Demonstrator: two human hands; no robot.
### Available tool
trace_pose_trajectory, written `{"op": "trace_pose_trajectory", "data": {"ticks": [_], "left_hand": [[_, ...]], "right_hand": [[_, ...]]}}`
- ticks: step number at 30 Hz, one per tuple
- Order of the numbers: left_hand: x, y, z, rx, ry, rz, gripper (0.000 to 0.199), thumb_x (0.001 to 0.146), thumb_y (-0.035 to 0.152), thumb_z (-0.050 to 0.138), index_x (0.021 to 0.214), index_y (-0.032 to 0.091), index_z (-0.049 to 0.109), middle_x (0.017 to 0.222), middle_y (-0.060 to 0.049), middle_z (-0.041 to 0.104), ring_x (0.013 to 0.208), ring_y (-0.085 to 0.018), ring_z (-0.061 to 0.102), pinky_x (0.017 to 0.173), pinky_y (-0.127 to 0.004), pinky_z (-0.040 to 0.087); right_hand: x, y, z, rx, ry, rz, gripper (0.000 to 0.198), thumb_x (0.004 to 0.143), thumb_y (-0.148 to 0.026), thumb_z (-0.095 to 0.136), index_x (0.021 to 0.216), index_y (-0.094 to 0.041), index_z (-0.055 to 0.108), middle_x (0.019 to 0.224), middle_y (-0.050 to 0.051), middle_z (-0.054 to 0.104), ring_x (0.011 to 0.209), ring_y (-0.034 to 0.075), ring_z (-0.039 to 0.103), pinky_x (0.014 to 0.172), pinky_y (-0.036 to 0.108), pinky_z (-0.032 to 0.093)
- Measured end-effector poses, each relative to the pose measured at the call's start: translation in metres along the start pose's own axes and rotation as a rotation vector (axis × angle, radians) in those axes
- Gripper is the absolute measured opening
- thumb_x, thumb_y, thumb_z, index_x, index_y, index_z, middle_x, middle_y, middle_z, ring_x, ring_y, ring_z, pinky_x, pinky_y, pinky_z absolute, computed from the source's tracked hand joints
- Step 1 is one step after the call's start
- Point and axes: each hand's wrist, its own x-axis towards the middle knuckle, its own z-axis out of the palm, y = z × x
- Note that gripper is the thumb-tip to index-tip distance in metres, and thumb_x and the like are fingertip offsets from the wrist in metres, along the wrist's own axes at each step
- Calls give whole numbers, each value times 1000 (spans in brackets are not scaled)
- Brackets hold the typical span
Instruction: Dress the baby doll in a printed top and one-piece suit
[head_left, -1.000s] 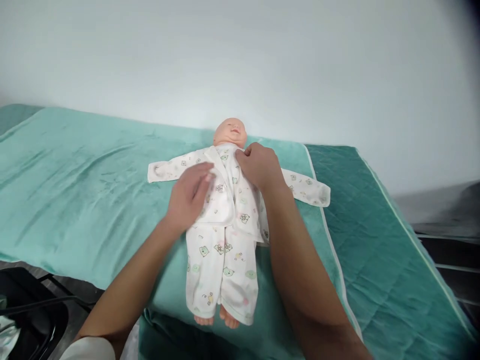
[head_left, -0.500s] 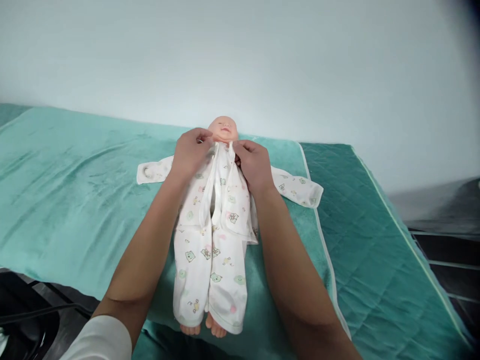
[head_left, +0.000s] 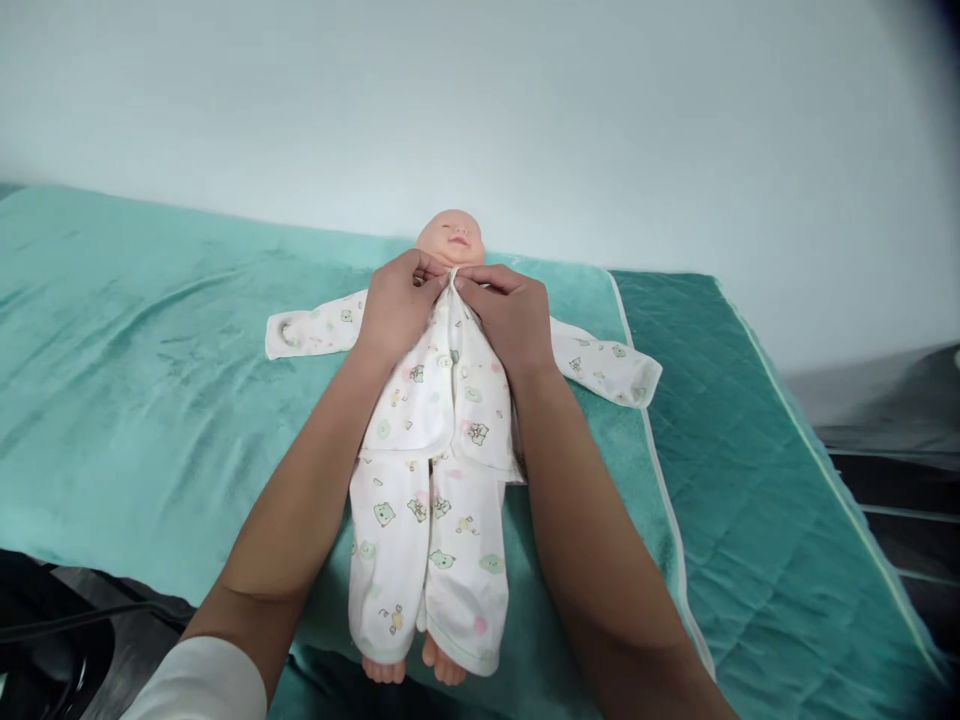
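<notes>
Brought both front edges of the printed white jacket [head_left: 411, 410] together at the neck since half a second ago; had them parted down the chest then. Pinching the collar edge with nearly closed fingers of left hand [head_left: 397, 308] and right hand [head_left: 516, 315], with fingertips almost meeting. Got the pinched cloth directly between both sets of fingers, just under the chin of the doll [head_left: 451, 236]; can't tell exact overlap there. See doll face-up on the light green blanket [head_left: 150, 420], head at far edge by the wall [head_left: 480, 120], feet at near edge. Note one sleeve [head_left: 609, 370] crossing the white-trimmed right edge onto the dark quilted pad [head_left: 720, 430], and trousers [head_left: 386, 570] below the jacket hem.
</notes>
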Motion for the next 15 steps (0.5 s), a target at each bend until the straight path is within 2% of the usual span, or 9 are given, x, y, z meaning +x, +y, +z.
{"op": "trace_pose_trajectory", "data": {"ticks": [4, 9, 15], "left_hand": [[-2, 2, 1, -65, 6, -11, 4, 93, 19, 61, 92, 20, 65, 95, -3, 71, 96, -19, 66, 92, -35, 55], [-4, 7, -1, -143, 14, -63, 2, 91, 18, 65, 91, 19, 66, 95, -2, 74, 91, -17, 68, 89, -32, 56], [-7, 11, -4, -192, 6, -123, 4, 90, 24, 67, 91, 20, 68, 92, -3, 75, 89, -17, 69, 86, -31, 55]], "right_hand": [[-2, -2, 1, -1, -1, 9, 13, 79, -29, 75, 89, -22, 81, 102, 3, 78, 91, 18, 68, 92, 37, 56], [-2, -2, 1, -24, -35, 25, 15, 81, -29, 74, 93, -20, 78, 97, 3, 74, 76, 13, 60, 77, 31, 53], [-2, -7, -1, -86, -96, 48, 8, 80, -23, 73, 87, -20, 72, 89, 0, 68, 65, 9, 50, 68, 27, 47]]}}
